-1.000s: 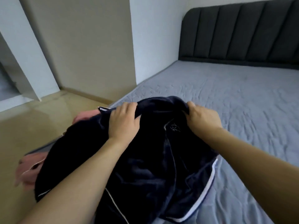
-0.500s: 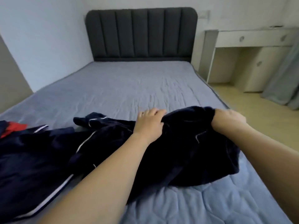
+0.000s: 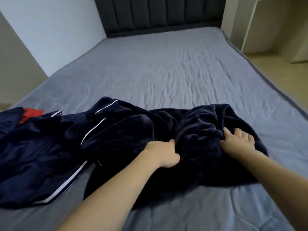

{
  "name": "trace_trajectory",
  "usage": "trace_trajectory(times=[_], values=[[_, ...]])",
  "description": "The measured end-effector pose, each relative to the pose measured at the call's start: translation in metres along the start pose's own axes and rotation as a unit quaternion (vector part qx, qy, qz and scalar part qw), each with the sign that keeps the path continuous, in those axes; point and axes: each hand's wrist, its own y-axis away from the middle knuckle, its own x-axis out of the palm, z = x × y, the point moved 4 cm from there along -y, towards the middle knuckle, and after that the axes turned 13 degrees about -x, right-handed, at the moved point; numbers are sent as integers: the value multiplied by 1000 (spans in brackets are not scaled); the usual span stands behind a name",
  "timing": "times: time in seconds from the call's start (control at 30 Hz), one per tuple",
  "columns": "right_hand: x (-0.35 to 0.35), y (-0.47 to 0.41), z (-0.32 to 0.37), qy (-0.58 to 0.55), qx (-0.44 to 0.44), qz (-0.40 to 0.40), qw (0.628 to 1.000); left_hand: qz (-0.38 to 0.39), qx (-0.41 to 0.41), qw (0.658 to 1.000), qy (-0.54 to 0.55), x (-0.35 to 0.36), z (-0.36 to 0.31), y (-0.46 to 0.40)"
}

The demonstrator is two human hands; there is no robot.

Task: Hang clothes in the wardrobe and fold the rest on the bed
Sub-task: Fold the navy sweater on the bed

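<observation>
While the dark blue fleece top lies bunched up on the bed, near its front edge, it is held by both hands. A fold of the cloth is gripped by the left hand, with the fingers curled into it. Another fold is pinched by the right hand, with the fingertips pressed into the soft cloth. Just beside the top, on the left, a second dark blue piece with white trim is spread in a loose heap. A bit of red cloth is seen at its far left end. Nothing is seen folded yet, and no wardrobe is in view. It looks like the folding is only at its start, so most of the job is left.
</observation>
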Motion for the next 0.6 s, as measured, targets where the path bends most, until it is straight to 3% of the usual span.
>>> trace_trajectory(times=[0.13,0.23,0.3,0.4,0.43,0.47,0.6], values=[[-24,-21,10,-133,-66,68,987,177,87,980,23,-1,7,42],[-50,-8,26,-273,-86,42,957,243,43,958,144,-36,35,37],[-62,9,37,-396,-71,32,915,141,-7,965,221,-73,58,15],[-85,8,42,-581,4,-35,813,-147,-33,983,106,-113,91,-27],[-96,3,44,-605,20,-72,793,-176,-32,980,85,-114,97,-41],[-104,-1,49,-592,26,-92,800,-166,-28,982,83,-111,99,-55],[-100,-20,85,-341,-28,-7,939,-115,-13,992,56,-83,98,-102]])
